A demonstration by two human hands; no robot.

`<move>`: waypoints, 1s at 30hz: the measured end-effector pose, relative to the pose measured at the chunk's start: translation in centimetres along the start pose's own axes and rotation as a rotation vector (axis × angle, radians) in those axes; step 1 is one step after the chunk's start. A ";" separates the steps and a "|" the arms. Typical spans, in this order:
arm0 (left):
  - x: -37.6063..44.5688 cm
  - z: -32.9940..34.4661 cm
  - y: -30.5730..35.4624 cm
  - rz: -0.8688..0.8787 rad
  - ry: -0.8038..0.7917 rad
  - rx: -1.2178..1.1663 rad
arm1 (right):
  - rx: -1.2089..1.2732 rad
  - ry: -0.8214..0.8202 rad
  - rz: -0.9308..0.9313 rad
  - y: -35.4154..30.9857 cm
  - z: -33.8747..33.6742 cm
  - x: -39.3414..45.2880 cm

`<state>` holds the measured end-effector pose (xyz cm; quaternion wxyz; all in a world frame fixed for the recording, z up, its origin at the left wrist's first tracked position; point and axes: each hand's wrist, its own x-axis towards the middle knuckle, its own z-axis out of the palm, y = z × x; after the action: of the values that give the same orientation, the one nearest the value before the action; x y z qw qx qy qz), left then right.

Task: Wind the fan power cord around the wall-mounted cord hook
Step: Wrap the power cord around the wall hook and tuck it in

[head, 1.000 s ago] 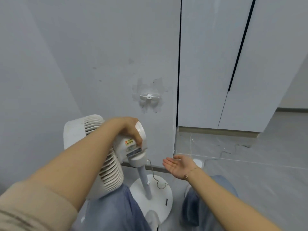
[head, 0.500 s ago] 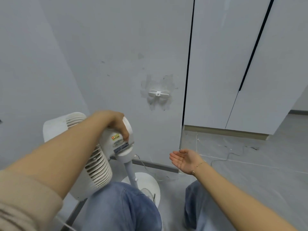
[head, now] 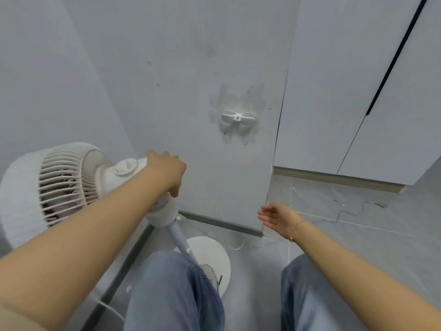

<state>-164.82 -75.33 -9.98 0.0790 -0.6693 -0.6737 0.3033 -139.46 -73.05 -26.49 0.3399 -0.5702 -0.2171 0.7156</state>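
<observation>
A white pedestal fan [head: 59,185] stands at the lower left, its head turned left and its round base [head: 210,256] on the floor by my knees. My left hand [head: 167,168] grips the motor housing at the back of the fan head. My right hand [head: 276,218] hovers open and empty, low beside the wall corner. The thin white power cord [head: 343,215] trails from the fan base across the floor to the right. A white two-armed cord hook [head: 238,118] sits bare on the grey wall, above and between my hands.
White cabinet doors [head: 358,91] stand to the right of the wall, with a recessed kick strip below. A dark skirting strip [head: 222,223] runs along the wall foot. My knees in blue jeans [head: 174,295] fill the lower middle over grey floor tiles.
My left hand has swung the fan head further left and shifted over the top of the housing. My right hand has turned from palm-up to edge-on. The view has tilted downward.
</observation>
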 end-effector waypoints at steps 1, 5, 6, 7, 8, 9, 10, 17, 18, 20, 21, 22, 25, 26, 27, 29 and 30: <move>0.9 0.4 1.4 0.069 0.014 -0.013 | 0.009 0.013 0.015 0.0 -0.5 0.5; 4.7 3.4 8.3 0.268 -0.113 -0.272 | 0.100 0.028 0.120 -0.2 -1.3 2.0; 5.8 4.5 9.7 0.283 -0.184 -0.318 | 0.105 0.031 0.130 -0.4 -1.3 2.6; 8.1 6.0 11.7 0.307 -0.250 -0.341 | 0.117 0.047 0.145 -0.4 -1.9 4.1; 8.8 7.5 12.6 0.303 -0.289 -0.355 | 0.104 0.056 0.143 -0.5 -2.1 4.4; 9.4 9.0 13.5 0.293 -0.314 -0.363 | 0.096 0.068 0.146 -0.5 -2.4 4.7; 9.6 10.5 13.9 0.269 -0.326 -0.383 | 0.084 0.070 0.143 -0.6 -2.6 4.5; 14.5 19.1 16.9 0.191 -0.880 -0.496 | 0.018 0.095 0.094 -1.5 -3.3 7.8; 15.1 19.2 17.1 0.219 -0.901 -0.577 | 0.017 0.091 0.092 -1.8 -3.3 7.9; 16.2 18.2 17.5 0.292 -0.763 -0.708 | 0.048 0.091 0.087 -2.5 -3.7 8.0; 16.5 17.4 17.7 0.322 -0.670 -0.793 | 0.068 0.101 0.080 -2.9 -3.9 7.8; 16.8 16.2 18.3 0.344 -0.600 -0.913 | 0.097 0.130 0.068 -3.3 -4.6 7.5; 17.1 13.2 19.1 0.357 -0.473 -1.287 | 0.173 0.224 0.048 -3.8 -6.1 6.7; 17.0 12.0 19.4 0.359 -0.441 -1.362 | 0.195 0.252 0.052 -3.7 -6.7 6.4; 16.9 10.9 19.7 0.375 -0.417 -1.423 | 0.221 0.277 0.060 -3.5 -7.4 6.0; 16.2 8.7 20.1 0.422 -0.375 -1.546 | 0.295 0.326 0.094 -2.8 -8.6 5.2; 15.7 7.6 20.2 0.456 -0.349 -1.600 | 0.347 0.345 0.117 -2.5 -9.1 4.8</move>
<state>-152.87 -64.29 -31.20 -0.5863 -0.5863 -0.5365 -0.1571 -130.69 -68.47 -30.26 0.4229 -0.6286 0.0036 0.6527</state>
